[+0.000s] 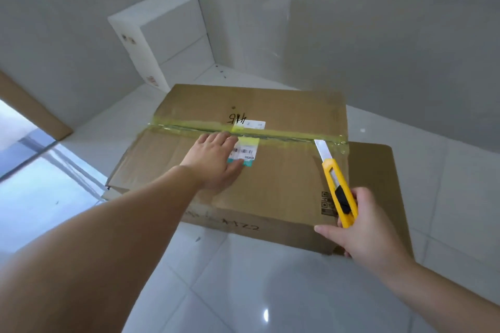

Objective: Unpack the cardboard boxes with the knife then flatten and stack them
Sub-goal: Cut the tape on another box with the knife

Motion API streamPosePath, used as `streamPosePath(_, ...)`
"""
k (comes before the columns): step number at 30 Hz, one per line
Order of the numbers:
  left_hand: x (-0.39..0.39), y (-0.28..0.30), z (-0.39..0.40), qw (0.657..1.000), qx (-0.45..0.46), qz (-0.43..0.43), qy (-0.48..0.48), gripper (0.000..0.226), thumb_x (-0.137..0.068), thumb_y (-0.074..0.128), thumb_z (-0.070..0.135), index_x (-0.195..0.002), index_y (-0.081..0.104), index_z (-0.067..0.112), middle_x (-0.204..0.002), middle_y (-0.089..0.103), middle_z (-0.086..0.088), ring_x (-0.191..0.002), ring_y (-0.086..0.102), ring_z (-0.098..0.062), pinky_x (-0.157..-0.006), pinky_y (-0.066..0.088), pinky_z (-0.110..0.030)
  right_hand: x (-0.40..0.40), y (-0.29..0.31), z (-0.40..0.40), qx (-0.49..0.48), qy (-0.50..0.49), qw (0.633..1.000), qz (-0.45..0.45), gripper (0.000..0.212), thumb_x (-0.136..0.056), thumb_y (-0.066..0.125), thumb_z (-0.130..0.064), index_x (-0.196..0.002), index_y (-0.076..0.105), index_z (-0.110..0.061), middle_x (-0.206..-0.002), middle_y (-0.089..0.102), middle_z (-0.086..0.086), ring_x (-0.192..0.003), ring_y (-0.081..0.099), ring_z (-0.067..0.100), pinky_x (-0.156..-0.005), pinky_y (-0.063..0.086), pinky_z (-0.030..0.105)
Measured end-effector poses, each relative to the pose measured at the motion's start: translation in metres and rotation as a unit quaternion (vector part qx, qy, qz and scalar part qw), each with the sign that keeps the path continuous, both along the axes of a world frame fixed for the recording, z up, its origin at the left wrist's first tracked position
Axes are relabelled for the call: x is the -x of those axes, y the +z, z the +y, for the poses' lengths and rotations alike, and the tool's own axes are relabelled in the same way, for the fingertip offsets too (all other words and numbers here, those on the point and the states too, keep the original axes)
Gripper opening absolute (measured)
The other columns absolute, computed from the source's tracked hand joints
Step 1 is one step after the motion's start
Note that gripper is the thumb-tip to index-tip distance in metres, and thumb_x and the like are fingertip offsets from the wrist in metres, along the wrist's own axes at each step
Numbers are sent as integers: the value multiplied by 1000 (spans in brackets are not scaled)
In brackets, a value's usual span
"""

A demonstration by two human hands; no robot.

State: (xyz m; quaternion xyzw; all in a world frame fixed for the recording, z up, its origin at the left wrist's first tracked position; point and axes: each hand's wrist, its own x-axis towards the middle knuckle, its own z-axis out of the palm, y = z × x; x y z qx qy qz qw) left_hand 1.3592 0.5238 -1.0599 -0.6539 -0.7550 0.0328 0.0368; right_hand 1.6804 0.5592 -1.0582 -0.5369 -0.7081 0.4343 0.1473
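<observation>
Right hand (362, 227) grips one yellow utility knife (336, 184) by the rear of the handle, fingers wrapped round it. Blade is extended, tip touching the yellow-green tape seam (284, 136) near the right end of the box top. Left hand (216, 162) lies flat on the top, fingers straight and spread, pressing the near flap just on the near side of the seam; fingertips partly cover a shipping label (244, 153).

Count: one sealed cardboard box (270, 186) on the floor, flaps taped shut along one seam running left-right across the top. One flattened cardboard sheet (378, 184) lies under it, sticking out past the box's right side. Two labels on the top (second, white one (255, 124) sits just beyond the seam, beside handwritten digits). Two white boxes (167, 35) stacked one on the other in the wall corner beyond the box's far-left corner.

Edges: box's near-left corner looks crushed, flap edge lifted slightly. White tiled floor (270, 292) lies open on the near side and to the right of the sheet. Walls close off the far side.
</observation>
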Motion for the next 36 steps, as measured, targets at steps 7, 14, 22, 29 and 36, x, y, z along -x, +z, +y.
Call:
streamPosePath(7,83,-3,-26,969,26,-17,243,68,-88,26,65,-136,36,19,-145,35,-10,-135,30,-30,-104,24,-64,8,-3,8,-54,-3,992,-110,52,-67,86,-32,-92,40,-27,-70,58,1,-59,58,20,-46,45,31)
streamPosePath(14,113,-17,-59,934,27,-69,351,92,-71,15,86,-143,22,28,-153,19,-7,-138,19,-37,-101,27,-68,14,-1,8,-103,28,980,-170,43,-72,79,-44,-70,43,-20,-54,46,1,-48,49,20,-44,37,33)
streamPosePath(22,121,-25,-59,916,14,-59,397,101,-63,8,92,-145,16,33,-154,21,-6,-130,34,-37,-93,41,-57,27,10,18,-211,49,953,-213,39,-80,71,-41,-77,42,-14,-109,52,12,-93,52,35,-65,39,35)
streamPosePath(29,119,-25,-59,916,20,-51,397,101,-63,6,92,-144,16,33,-154,22,-6,-128,36,-38,-90,44,-54,42,6,16,-124,71,951,-273,35,-92,50,-50,-81,38,-19,-90,40,5,-60,49,24,-48,32,32)
streamPosePath(36,98,-20,-84,891,58,-56,446,100,-66,5,90,-147,10,33,-157,14,-6,-131,33,-41,-93,42,-57,63,5,47,-162,75,936,-304,33,-93,46,-51,-83,36,-21,-91,41,7,-55,44,21,-45,26,29)
